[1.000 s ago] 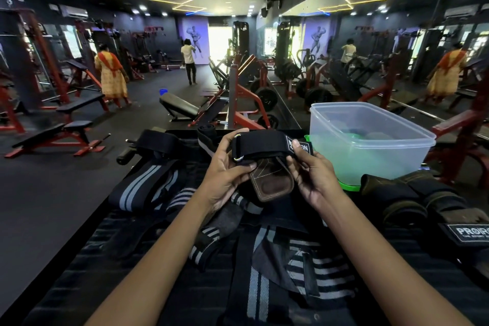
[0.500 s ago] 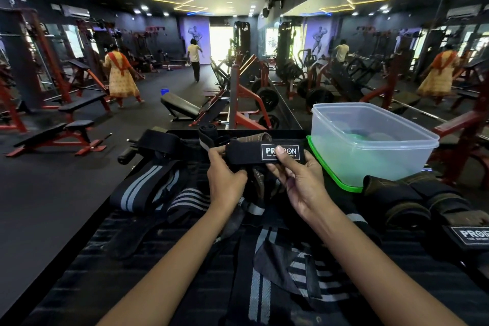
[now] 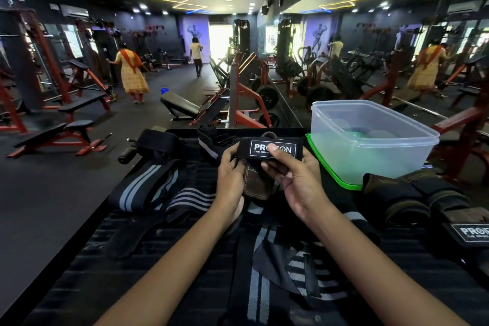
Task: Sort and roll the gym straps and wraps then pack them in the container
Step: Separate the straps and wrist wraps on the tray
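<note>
Both my hands hold one black wrist strap (image 3: pixel 258 149) with a white logo patch, lifted above the pile; its brown leather pad (image 3: pixel 258 182) hangs below. My left hand (image 3: pixel 231 180) grips the strap's left end, and my right hand (image 3: pixel 293 180) pinches the right end with the thumb over the logo. A clear plastic container (image 3: pixel 370 140) stands open to the right, resting on its green lid (image 3: pixel 330 174). Black wraps with grey stripes (image 3: pixel 148 188) lie spread on the dark surface.
Rolled black and olive straps (image 3: pixel 407 201) lie at the right, below the container. More striped wraps (image 3: pixel 277 267) lie between my forearms. The surface's far edge (image 3: pixel 185 131) drops to the gym floor with benches and machines; people walk in the distance. A mirror wall runs along the right.
The strap has been turned so its logo patch faces me, then wrapped tighter; my right thumb now covers the logo's middle. Both hands have drawn closer together.
</note>
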